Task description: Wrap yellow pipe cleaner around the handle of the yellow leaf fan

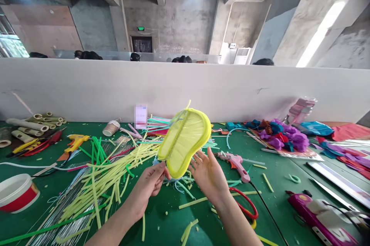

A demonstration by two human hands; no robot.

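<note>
A bright yellow piece (185,138), shaped like a rounded leaf or wing, is raised above the green table. It has a fuzzy rim, thin sheer-looking panels and a seam-like line down its length. My left hand (150,184) pinches its lower left edge between thumb and fingers. Beside the lower right edge, my right hand (209,173) is open, fingers spread and palm turned up; whether its fingertips touch the rim I cannot tell. Under and left of the piece lie many yellow fuzzy stems (112,174).
A pink glue gun (237,163) lies right of my hands, a yellow one (75,143) to the left. Red-handled scissors (245,205), a power strip (315,219) and purple fabric flowers (295,136) are on the right. A paper tub (17,193) stands left; a white partition (86,88) runs behind.
</note>
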